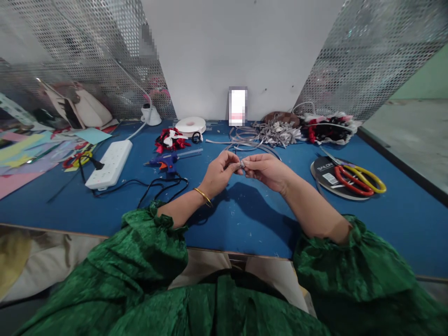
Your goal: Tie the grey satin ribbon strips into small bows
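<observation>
Above the middle of the blue table (241,219), my left hand (221,172) and my right hand (265,169) meet fingertip to fingertip. Both pinch a small grey piece (242,164), mostly covered by the fingers; it looks like grey ribbon. Just behind the hands lie loose loops of grey ribbon (245,135) and a pile of grey ribbon pieces (280,134). To the left of my left hand rests a blue glue gun (166,162) with an orange trigger.
Red-and-yellow-handled scissors (360,179) lie on a black ribbon spool (325,175) at the right. A white power strip (110,164), black cable, red and black bows (171,140) and a white spool (191,125) are at the left. A lit phone (238,107) stands behind.
</observation>
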Motion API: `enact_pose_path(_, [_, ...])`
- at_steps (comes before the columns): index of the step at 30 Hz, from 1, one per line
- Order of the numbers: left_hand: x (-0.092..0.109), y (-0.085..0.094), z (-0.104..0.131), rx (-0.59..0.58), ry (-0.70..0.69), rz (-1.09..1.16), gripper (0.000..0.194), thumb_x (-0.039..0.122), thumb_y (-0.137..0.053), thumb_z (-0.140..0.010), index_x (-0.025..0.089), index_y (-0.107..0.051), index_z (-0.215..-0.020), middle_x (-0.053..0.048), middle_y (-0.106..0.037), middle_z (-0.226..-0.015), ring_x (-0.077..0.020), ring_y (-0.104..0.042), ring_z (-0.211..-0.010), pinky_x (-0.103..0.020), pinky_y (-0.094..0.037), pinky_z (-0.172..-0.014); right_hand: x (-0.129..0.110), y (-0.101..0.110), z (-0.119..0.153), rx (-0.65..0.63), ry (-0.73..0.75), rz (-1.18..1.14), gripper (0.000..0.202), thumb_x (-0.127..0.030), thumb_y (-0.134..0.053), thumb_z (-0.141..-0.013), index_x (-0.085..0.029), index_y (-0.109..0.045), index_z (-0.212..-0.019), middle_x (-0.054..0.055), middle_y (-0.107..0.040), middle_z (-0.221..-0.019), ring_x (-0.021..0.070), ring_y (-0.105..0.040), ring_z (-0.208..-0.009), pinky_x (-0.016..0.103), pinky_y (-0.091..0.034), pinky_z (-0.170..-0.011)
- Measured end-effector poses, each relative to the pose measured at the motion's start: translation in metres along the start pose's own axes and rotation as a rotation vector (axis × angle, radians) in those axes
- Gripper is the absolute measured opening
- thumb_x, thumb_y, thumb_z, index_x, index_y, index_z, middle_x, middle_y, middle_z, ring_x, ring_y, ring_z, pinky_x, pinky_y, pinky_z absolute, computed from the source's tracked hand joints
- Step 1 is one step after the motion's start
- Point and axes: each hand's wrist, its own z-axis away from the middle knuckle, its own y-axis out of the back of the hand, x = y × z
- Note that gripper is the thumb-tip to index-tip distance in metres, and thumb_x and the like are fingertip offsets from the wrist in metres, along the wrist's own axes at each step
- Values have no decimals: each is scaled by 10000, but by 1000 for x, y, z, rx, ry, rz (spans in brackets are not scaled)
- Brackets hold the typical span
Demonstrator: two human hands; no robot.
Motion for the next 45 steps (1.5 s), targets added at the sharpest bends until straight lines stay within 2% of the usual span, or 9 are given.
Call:
enact_pose_path(6, [1,1,2,30,-19,-101,157,298,-582,-871,177,-536,-959,2,-647,-711,-118,-641,-691,-269,-498,-739,-1,-5,3,93,116,87,205,-301,-779,-632,-140,-657,-669,2,-595,-604,76,-448,-527,244,-360,-540])
enact_pose_path(12, [2,2,2,50,-80,-198,156,332,-566,-884,177,-569,-905,-4,-665,-749,-122,-646,-719,-266,-484,-741,1,-6,2,125,142,99,237,-324,-800,-588,-145,-667,-666,0,-587,-586,87,-461,-529,258,-377,-552])
enact_pose_path(20, [2,4,3,52,-105,-287,139,313,-538,-897,183,-588,-896,-4,-676,-753,-125,-626,-726,-272,-465,-745,3,-13,1,252,362,210,169,-296,-745,-635,-171,-633,-655,-10,-600,-595,102,-499,-549,260,-402,-565])
enact_pose_path(26, [0,3,2,90,-93,-222,122,292,-551,-887,176,-579,-861,-4,-667,-730,-118,-630,-705,-266,-475,-730,-1,-15,3,250,400,333,105,-259,-696,-670,-160,-662,-662,-7,-607,-585,109,-517,-552,267,-411,-574])
enact_pose_path(33, [-4,3,1,133,-78,-161,140,306,-576,-876,171,-570,-838,-20,-671,-728,-123,-644,-703,-273,-498,-721,-3,-15,4,247,410,450,120,-277,-669,-701,-158,-669,-690,-3,-606,-578,121,-523,-559,273,-397,-570])
enact_pose_path(41, [-6,2,1,112,-80,-175,141,300,-561,-885,182,-586,-957,0,-663,-741,-119,-645,-713,-270,-494,-738,4,-9,0,230,508,729,140,-245,-551,-804,-171,-579,-689,-19,-534,-598,112,-455,-562,264,-327,-557])
enact_pose_path(45, [-2,3,2,94,-99,-238,113,291,-539,-895,186,-578,-906,7,-658,-733,-117,-626,-707,-267,-473,-734,7,-6,-2,218,517,793,146,-226,-507,-837,-185,-537,-700,-26,-501,-608,113,-435,-575,260,-312,-566])
